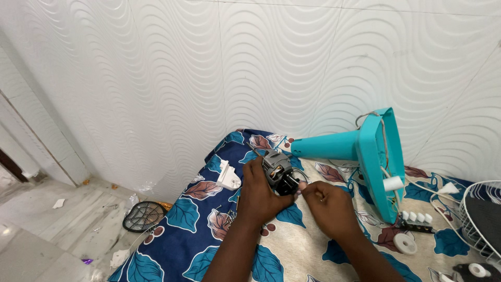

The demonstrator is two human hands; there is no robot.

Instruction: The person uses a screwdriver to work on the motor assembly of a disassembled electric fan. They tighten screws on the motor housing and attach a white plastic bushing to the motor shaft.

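The left hand (258,196) grips a small grey metal motor with copper windings (279,171), mid-table. The right hand (329,206), fingers curled, pinches at its lower end. At 3 o'clock lies a turquoise plastic fan stand (365,151); at 9, a white plastic cover (228,176). Leaf-printed blue cloth (182,245) covers the table beside wavy white wall tiles (156,78).

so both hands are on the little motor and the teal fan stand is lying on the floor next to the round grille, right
Not quite. The left hand and right hand are on the motor, but the teal fan stand lies on the leaf-patterned cloth, not the floor. The head view shows it.
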